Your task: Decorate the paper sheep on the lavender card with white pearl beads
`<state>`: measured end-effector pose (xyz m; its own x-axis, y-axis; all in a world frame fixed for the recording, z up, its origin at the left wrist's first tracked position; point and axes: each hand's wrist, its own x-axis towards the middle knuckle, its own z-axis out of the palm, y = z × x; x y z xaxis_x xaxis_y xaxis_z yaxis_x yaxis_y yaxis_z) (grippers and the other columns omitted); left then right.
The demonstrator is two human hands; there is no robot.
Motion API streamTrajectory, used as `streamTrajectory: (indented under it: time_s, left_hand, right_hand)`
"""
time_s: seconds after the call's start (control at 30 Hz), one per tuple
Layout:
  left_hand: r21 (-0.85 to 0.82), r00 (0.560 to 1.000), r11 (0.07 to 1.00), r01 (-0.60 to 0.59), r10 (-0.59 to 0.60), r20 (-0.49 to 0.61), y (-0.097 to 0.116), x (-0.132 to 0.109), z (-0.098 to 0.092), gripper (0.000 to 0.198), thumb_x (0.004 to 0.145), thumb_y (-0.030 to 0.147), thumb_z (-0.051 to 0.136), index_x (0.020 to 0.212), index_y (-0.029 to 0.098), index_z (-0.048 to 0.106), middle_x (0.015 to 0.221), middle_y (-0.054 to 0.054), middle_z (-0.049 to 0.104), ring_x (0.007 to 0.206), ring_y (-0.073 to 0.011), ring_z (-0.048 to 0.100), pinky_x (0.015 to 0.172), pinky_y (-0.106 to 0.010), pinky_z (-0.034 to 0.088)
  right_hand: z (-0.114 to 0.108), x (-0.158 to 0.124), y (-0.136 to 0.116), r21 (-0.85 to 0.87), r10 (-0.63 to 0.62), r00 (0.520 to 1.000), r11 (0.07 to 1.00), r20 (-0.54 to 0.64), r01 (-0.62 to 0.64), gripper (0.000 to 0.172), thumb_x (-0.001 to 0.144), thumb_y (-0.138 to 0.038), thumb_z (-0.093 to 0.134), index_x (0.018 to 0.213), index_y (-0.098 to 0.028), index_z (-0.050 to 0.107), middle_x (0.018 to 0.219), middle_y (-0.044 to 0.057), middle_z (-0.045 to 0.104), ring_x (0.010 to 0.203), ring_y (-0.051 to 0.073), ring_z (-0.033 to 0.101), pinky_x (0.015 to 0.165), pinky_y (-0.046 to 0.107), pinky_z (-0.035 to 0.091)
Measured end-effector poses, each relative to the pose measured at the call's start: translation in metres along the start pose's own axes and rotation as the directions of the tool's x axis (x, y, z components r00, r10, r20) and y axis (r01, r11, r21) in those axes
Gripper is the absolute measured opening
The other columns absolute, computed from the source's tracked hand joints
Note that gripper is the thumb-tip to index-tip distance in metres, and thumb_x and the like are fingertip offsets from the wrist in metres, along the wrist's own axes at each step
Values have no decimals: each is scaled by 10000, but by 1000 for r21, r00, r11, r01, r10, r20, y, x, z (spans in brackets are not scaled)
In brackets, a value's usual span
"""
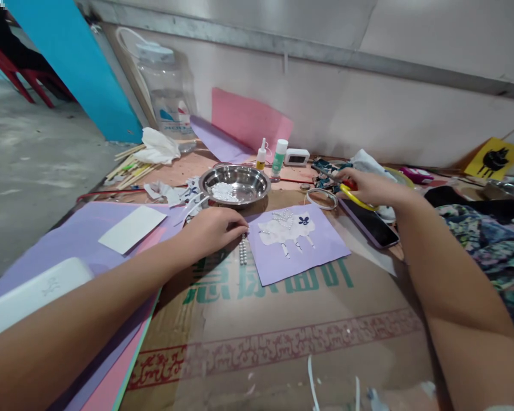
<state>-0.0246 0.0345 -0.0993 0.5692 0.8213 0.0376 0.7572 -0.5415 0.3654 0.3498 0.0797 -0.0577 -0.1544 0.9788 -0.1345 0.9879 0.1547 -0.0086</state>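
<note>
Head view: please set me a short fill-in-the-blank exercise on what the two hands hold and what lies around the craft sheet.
1. The left hand pinches a strip of small white ____ beside the purple sheet.
2. The right hand holds scissors with ____ handles.
3. The smartphone lies to the ____ of the purple sheet.

Missing words: beads; yellow; right.

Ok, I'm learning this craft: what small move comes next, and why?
Probably bring the scissors over to the pearl strip: the left hand pins its top end beside the purple card, and the right hand is on the yellow handles.
</note>
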Motion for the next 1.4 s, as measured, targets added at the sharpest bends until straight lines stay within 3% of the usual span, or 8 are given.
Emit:
streamTrajectory:
  time_s: [0.17,0.3,0.43,0.77,1.03,1.4]
  left_hand:
    - [-6,1000,1000,4,-4,-4,2,-2,-3,214,913,289,592,960,190,775,953,-47,791,832,-197,703,756,-296,491]
    - [4,1000,1000,-12,12,-16,2,-2,-3,221,915,309,589,959,198,775,933,-43,791,819,-196,703,736,-289,491]
    - [20,999,999,-38,38,-31,-1,-1,0,224,915,306,579,950,207,777,903,-46,790,798,-199,701,711,-288,490]
    - [52,999,998,-21,22,-24,3,-2,-1,243,912,320,579,963,200,784,921,-52,791,804,-204,696,703,-283,474]
    - [34,999,999,-26,27,-32,2,-2,-1,245,900,314,566,946,202,778,897,-48,789,791,-203,691,695,-291,473]
    - [66,996,995,-71,74,-51,-1,-2,5,225,903,307,569,923,206,770,915,-40,784,811,-196,686,698,-286,463]
  right_hand:
    - [-17,-24,-20,184,-297,955,937,-22,296,703,779,-615,617,1345,-211,516,1125,116,675,892,270,634,715,324,490]
    - [-15,-35,-59,207,-419,908,890,18,407,526,823,-535,603,1247,-226,622,933,58,671,747,207,587,656,290,439]
    - [-7,-40,-82,136,-523,851,847,38,514,433,827,-455,642,1201,-238,659,1091,94,671,947,258,621,752,318,440]
    - [2,-40,-108,-64,-436,886,891,154,450,346,825,-420,722,1112,-228,702,1028,74,714,874,236,643,630,269,348]
    - [9,-39,-111,-21,-485,865,871,124,491,280,853,-325,652,1114,-233,701,1040,68,722,860,213,624,618,270,327]
    - [18,-36,-109,-15,-484,869,873,103,488,218,853,-341,624,1027,-251,719,877,37,726,738,178,599,554,259,263]
